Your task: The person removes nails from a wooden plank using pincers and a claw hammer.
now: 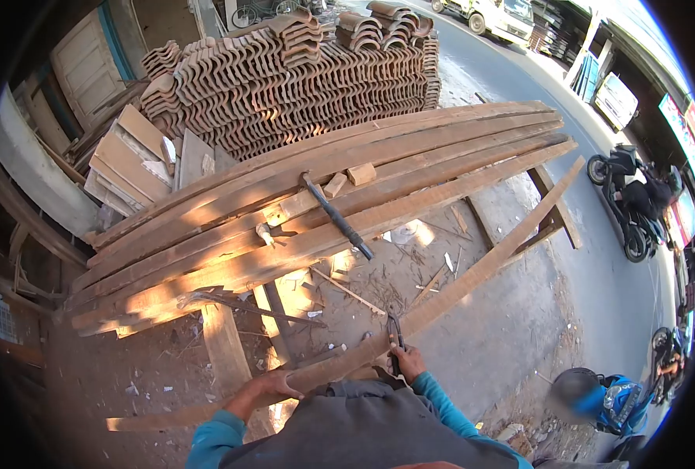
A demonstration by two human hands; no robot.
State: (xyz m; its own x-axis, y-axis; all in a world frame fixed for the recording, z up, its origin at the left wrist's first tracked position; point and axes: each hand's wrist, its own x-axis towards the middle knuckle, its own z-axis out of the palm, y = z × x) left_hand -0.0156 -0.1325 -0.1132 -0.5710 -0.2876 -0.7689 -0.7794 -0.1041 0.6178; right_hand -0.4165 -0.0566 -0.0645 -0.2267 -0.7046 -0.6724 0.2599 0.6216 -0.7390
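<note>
A long wooden beam point(472, 285) lies slantwise in front of my body, its far end reaching up to the right. My left hand point(269, 387) is closed around the beam near its lower left part. With my right hand point(410, 363) I grip the dark handles of pincers point(394, 332), whose jaws are at the beam's edge. Whether the jaws hold a nail is too small to tell. Beyond, a hammer point(335, 215) with a dark handle lies across several stacked beams point(441, 191). Two short wood blocks point(360, 173) rest beside it.
Stacked clay roof tiles point(300, 94) stand behind the beams. Boards point(132, 156) lean at the left. Wooden supports point(226, 344) hold the beams above ground strewn with scraps. On the right, a road point(597, 234) carries a motorcycle rider point(648, 199); someone in blue point(625, 402) is at lower right.
</note>
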